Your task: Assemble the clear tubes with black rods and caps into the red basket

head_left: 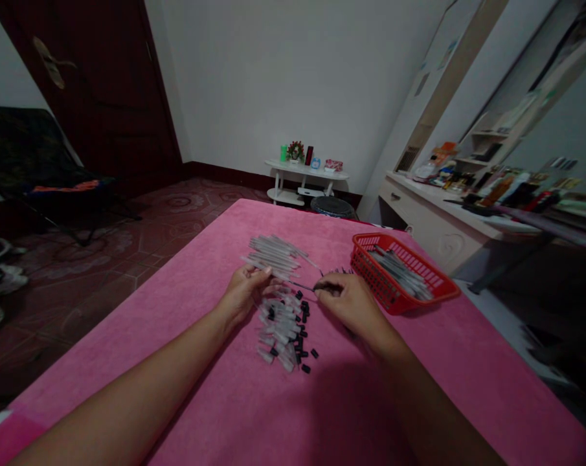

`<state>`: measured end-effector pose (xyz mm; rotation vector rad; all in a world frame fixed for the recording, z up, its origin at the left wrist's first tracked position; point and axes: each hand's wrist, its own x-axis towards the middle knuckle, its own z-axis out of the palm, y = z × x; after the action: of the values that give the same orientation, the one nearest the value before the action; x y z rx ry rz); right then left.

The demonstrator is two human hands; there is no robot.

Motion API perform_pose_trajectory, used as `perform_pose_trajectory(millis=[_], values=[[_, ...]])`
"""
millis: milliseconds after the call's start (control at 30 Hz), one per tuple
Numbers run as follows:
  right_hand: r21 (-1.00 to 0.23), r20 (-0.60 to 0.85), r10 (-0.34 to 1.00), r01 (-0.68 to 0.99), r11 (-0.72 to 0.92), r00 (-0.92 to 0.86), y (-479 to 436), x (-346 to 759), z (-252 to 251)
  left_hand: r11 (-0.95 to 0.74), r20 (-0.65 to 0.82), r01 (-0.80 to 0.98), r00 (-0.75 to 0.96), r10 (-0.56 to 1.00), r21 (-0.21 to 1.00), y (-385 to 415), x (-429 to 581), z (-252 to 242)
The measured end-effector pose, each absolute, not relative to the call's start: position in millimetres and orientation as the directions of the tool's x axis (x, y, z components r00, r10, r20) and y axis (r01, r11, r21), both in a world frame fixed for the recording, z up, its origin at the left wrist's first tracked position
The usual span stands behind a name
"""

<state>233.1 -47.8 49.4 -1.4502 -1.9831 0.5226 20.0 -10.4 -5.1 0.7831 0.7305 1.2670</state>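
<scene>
My left hand [247, 290] is closed around a clear pen barrel that points right, over a pink cloth-covered table [200, 388]. My right hand [347, 299] pinches a thin dark refill, its tip at the barrel's mouth. Between and below my hands lies a heap of short clear pen parts and small black caps [285, 327]. A row of long clear barrels [274, 256] lies just beyond my left hand. A few dark refills [336, 271] rest past my right hand.
A red plastic basket [394, 301] holding several finished pens stands right of my right hand. Beyond the table are a white side table [306, 171], a dark door, a chair at left and a cluttered dresser at right.
</scene>
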Motion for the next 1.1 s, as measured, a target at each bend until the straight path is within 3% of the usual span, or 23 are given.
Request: perform_pose_trajectory(millis=[233, 333, 500, 633, 833, 1100], values=[[-0.576, 0.371, 0.898, 0.701, 0.421, -0.234, -55, 222, 51, 0.158, -0.041, -0.518, 0.232, 0.972, 0.841, -20, 30, -1], [-0.625, 0.413, 0.890, 0.650, 0.432, -0.194, -59, 215, 54, 0.197, -0.059, -0.565, 0.253, 0.966, 0.801, -21, 31, 2], [-0.758, 0.525, 0.846, 0.502, 0.416, 0.093, -56, 219, 62, 0.211, -0.207, -0.776, 0.106, 0.973, 0.595, -11, 21, 6], [-0.798, 0.424, 0.905, 0.484, 0.359, 0.027, -45, 228, 44, 0.156, -0.304, -0.893, 0.023, 0.952, 0.422, -2, 10, 9], [-0.652, 0.284, 0.927, 0.659, 0.374, -0.245, -38, 228, 15, 0.158, -0.327, -0.914, 0.029, 0.944, 0.374, 0, 8, 11], [-0.429, 0.210, 0.933, 0.829, 0.358, -0.293, -46, 224, 15, 0.189, -0.333, -0.898, 0.050, 0.941, 0.398, -6, 12, 16]])
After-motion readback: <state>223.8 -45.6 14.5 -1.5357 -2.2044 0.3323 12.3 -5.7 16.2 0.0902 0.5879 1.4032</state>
